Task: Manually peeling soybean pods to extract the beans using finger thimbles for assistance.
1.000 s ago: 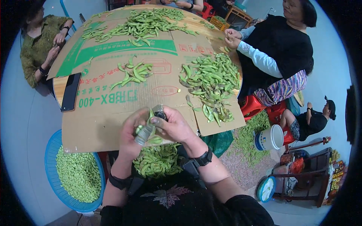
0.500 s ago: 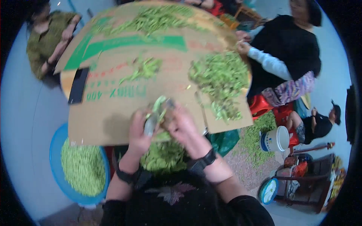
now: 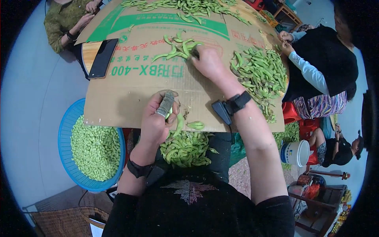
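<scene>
My left hand (image 3: 155,120) is held above the near edge of the cardboard (image 3: 118,102), its fingers curled around pale green beans (image 3: 170,114). A grey cloth sleeve (image 3: 166,103) covers one of its digits. My right hand (image 3: 209,61) reaches forward to a small cluster of green bean pods (image 3: 176,49), fingertips pinched together at its right side; the pod between them is partly hidden. Beneath my left hand, a loose pod (image 3: 195,125) lies at the cardboard's edge. More pods (image 3: 187,149) are heaped in my lap.
A blue basket (image 3: 65,158) of shelled beans (image 3: 94,152) stands at the left. On the table are a black phone (image 3: 103,58), a large pod pile (image 3: 262,69) at right and another (image 3: 193,7) at the far side. Other people sit around; a white bucket (image 3: 295,153) is at right.
My right hand has left my left hand and moved forward to the small pod cluster. The left stays near the cardboard's edge. The view has shifted, with the table appearing further up.
</scene>
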### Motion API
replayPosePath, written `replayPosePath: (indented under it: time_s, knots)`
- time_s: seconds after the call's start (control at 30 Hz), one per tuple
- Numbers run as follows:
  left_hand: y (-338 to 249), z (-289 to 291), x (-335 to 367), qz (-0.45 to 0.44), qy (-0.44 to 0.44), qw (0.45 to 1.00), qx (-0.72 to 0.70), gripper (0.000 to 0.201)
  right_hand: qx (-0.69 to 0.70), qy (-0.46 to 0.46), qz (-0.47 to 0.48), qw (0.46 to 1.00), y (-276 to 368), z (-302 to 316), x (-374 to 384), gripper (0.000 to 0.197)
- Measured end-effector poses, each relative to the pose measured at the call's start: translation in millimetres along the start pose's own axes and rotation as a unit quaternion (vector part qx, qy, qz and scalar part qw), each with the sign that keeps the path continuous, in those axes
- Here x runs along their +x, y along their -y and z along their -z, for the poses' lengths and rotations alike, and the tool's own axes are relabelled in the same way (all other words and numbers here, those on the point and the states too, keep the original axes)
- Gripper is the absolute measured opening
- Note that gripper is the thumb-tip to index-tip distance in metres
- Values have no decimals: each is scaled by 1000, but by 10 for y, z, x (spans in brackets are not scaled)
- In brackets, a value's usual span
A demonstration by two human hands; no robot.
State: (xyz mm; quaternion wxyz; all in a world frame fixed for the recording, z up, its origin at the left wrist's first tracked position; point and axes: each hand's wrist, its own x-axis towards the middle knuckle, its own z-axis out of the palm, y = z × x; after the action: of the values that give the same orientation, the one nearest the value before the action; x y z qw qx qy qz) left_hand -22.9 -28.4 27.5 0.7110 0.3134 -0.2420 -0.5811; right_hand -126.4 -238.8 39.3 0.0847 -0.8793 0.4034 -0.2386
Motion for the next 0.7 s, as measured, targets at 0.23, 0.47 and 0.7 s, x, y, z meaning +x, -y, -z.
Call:
replayPosePath:
  time_s: [0.23, 0.47, 0.7]
  knots:
    - [-105, -16, 33, 4, -20, 999, 34, 28, -89, 50, 31, 994, 63, 31, 21, 16]
    - [-35, -79, 129, -6, -10, 998, 68, 40, 108, 43, 25, 993, 346, 470, -535, 25]
    - [67, -200, 153, 80, -33, 995, -46, 12, 317, 167, -40, 933, 541, 672, -1149, 22]
